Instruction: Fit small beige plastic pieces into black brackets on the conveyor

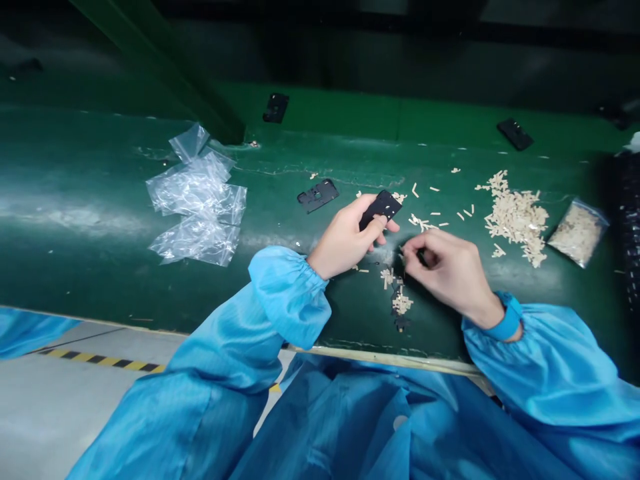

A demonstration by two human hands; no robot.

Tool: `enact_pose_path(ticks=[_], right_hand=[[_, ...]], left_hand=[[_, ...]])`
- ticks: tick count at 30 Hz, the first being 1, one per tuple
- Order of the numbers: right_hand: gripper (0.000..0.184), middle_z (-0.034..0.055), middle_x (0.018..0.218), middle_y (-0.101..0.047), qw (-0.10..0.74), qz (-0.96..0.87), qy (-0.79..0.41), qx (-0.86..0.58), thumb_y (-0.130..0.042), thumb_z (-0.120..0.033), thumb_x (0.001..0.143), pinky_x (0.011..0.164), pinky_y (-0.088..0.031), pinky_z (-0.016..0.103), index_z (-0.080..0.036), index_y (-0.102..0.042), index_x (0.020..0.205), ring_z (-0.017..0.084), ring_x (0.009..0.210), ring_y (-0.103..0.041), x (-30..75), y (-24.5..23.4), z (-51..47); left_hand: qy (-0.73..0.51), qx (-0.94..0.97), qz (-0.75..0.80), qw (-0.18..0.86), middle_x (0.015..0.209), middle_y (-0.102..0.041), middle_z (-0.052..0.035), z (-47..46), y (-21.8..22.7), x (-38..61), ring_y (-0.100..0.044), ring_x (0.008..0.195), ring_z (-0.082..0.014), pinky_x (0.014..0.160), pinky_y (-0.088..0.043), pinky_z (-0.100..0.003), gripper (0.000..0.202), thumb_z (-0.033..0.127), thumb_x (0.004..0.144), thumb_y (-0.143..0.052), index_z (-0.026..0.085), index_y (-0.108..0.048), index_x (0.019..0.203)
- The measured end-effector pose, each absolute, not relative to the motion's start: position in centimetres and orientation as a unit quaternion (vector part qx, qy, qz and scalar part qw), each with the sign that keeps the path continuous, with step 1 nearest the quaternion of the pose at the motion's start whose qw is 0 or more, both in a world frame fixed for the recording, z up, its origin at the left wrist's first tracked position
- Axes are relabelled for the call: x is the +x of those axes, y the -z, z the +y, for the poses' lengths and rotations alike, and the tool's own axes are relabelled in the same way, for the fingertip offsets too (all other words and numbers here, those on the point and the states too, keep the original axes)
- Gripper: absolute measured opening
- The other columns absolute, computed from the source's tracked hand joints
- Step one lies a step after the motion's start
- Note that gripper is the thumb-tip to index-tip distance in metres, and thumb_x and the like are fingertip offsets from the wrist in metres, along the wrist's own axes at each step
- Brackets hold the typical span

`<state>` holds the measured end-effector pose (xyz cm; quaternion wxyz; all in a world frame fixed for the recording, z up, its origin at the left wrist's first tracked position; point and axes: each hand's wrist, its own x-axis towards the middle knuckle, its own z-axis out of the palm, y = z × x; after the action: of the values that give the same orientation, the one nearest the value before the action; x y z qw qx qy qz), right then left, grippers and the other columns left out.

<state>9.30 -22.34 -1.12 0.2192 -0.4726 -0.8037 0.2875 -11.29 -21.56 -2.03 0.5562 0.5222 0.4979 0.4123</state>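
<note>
My left hand (345, 237) holds a thin black plastic part (382, 208) with small holes, its thumb on the face and the fingers beneath. To its right, my right hand (443, 267) is closed in a pinch; whatever sits between thumb and forefinger is too small to name. Small beige strips (423, 223) lie scattered just beyond that hand. Below and between the hands, more beige pieces (401, 302) rest among small dark bits on the bench. Another black plastic part (319, 195), with cutouts, lies flat beyond my left hand.
Clear plastic bags (200, 200) lie piled on the green bench (90, 247) at left. A heap of beige strips (517, 217) and a filled zip bag (579, 232) lie at right. Black parts (276, 107) (515, 134) sit at the back. A green post (165, 63) rises behind the bags.
</note>
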Motion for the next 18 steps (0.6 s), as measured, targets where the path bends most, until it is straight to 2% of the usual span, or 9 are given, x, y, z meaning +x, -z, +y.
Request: enact_pose_path(ticks=[3, 6, 9, 13, 18], right_hand=[[0.021, -0.0017, 0.061, -0.054, 0.301, -0.624, -0.498, -0.522, -0.07, -0.041, 0.091, 0.047, -0.033, 0.027, -0.021, -0.07, 0.086, 0.011, 0.051, -0.042, 9.3, 1.2, -21.6], [0.024, -0.0043, 0.059, -0.05, 0.335, -0.516, -0.607, -0.503, -0.074, -0.045, 0.088, 0.045, -0.029, 0.025, -0.022, -0.07, 0.088, 0.01, 0.05, -0.038, 9.0, 1.5, -21.5], [0.021, -0.0051, 0.059, -0.049, 0.357, -0.495, -0.621, -0.492, -0.076, -0.042, 0.088, 0.046, -0.028, 0.024, -0.022, -0.07, 0.089, 0.009, 0.05, -0.037, 8.7, 1.7, -21.8], [0.02, -0.004, 0.061, -0.053, 0.369, -0.53, -0.571, -0.508, -0.076, -0.042, 0.088, 0.047, -0.03, 0.025, -0.022, -0.071, 0.09, 0.009, 0.051, -0.04, 8.5, 1.7, -22.1], [0.022, -0.0045, 0.059, -0.05, 0.372, -0.528, -0.586, -0.489, -0.073, -0.044, 0.09, 0.047, -0.031, 0.025, -0.023, -0.07, 0.091, 0.01, 0.05, -0.039, 8.4, 2.0, -22.2]], left_hand=[[-0.398, 0.495, 0.495, 0.592, 0.09, -0.072, -0.0055, -21.8, 1.3, -10.7, -0.063, 0.063, -0.0083, 0.05, -0.048, -0.017, 0.017, 0.024, 0.091, -0.063, 0.015, -0.06, 0.105], [-0.405, 0.451, 0.496, 0.622, 0.084, -0.068, -0.0033, -22.1, 1.0, -10.1, -0.062, 0.063, -0.0093, 0.05, -0.049, -0.019, 0.023, 0.026, 0.084, -0.073, 0.015, -0.061, 0.1], [-0.424, 0.419, 0.5, 0.629, 0.083, -0.068, -0.0018, -22.3, 1.2, -9.8, -0.06, 0.06, -0.0083, 0.048, -0.047, -0.019, 0.03, 0.025, 0.078, -0.08, 0.015, -0.062, 0.1], [-0.413, 0.411, 0.507, 0.635, 0.07, -0.062, 0.0025, -22.4, 1.6, -9.8, -0.056, 0.056, -0.0081, 0.048, -0.045, -0.019, 0.032, 0.027, 0.077, -0.081, 0.017, -0.061, 0.099], [-0.422, 0.397, 0.507, 0.638, 0.081, -0.067, 0.0, -22.4, 1.5, -9.7, -0.056, 0.057, -0.0068, 0.049, -0.045, -0.02, 0.032, 0.028, 0.075, -0.083, 0.017, -0.062, 0.096]])
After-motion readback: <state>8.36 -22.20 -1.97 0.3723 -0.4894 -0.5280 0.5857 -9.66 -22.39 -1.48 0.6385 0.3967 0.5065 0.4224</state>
